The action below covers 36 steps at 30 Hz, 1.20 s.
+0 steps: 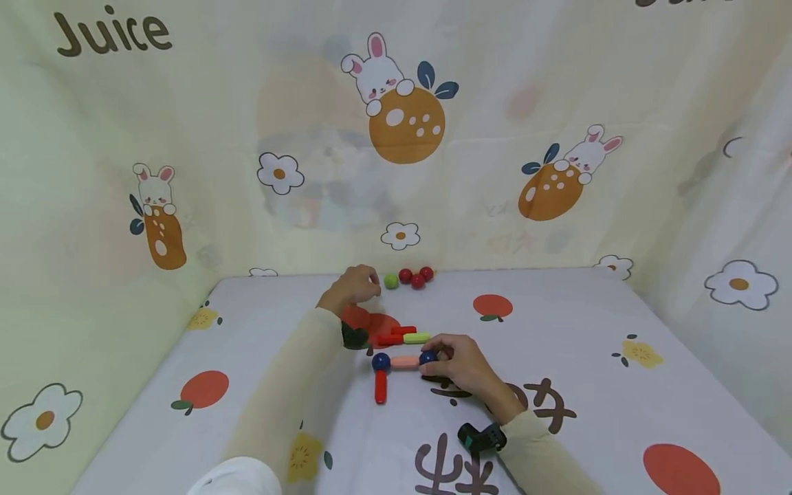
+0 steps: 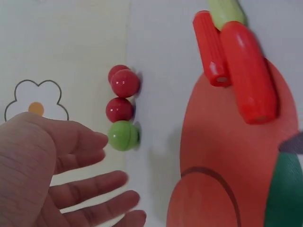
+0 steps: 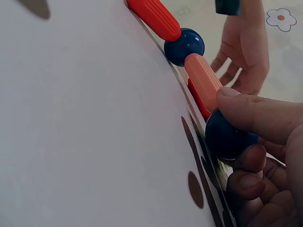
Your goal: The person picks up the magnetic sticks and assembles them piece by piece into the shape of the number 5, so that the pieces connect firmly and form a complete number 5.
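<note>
My left hand [image 1: 359,285] reaches to the far edge of the table, fingers spread and relaxed. Just off its fingertips lies a green ball [image 2: 123,135], with several red balls [image 2: 119,109] beyond it. The right hand [image 1: 463,364] pinches a dark blue ball [image 3: 227,135] between thumb and fingers. That ball sits at one end of a pink rod [image 1: 405,361]. At the rod's other end is a second blue ball [image 1: 381,361], from which a red rod [image 1: 380,387] extends toward me.
Behind the joined pieces lie two loose red rods [image 2: 248,71] and a yellow-green rod [image 1: 417,338]. The tablecloth [image 1: 297,392] carries printed fruit and characters. A hanging printed curtain [image 1: 470,206] stands behind the table.
</note>
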{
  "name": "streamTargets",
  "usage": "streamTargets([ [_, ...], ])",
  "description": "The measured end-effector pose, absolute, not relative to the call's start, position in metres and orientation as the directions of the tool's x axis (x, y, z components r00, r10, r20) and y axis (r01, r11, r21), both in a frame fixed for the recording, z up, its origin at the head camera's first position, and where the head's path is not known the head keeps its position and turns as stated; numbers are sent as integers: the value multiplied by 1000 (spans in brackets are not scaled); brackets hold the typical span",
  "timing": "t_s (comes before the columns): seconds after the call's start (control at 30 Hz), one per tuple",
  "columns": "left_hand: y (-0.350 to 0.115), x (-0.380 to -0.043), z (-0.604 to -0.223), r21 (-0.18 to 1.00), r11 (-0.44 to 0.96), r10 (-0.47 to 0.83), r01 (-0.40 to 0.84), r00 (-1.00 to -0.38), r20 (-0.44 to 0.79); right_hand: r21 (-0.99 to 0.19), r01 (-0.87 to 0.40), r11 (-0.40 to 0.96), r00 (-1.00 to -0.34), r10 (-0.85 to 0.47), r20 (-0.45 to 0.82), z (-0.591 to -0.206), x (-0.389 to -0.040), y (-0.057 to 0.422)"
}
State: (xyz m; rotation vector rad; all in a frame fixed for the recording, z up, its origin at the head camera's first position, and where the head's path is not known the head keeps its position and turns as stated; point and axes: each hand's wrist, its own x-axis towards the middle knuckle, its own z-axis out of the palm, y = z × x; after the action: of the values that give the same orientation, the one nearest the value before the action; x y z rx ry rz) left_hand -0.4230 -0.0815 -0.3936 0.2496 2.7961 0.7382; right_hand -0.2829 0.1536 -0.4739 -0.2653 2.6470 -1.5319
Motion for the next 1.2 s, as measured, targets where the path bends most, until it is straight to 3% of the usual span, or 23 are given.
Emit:
streamTargets([
  [0.5,-51,-436,-402,486,848,284,210,-955,-85,-861,-151,485,-979,-197,60,-476,-283,155],
  [0.73,-43,-437,-408,483,849,300,213,-947,-111,-870,-175,462,-973,-215,81,-475,-281,155],
  [1.2,-34,-436,-416,319,928,249,193,-958,-145,-866,-161,473,-977,-202,70,-476,-281,157],
])
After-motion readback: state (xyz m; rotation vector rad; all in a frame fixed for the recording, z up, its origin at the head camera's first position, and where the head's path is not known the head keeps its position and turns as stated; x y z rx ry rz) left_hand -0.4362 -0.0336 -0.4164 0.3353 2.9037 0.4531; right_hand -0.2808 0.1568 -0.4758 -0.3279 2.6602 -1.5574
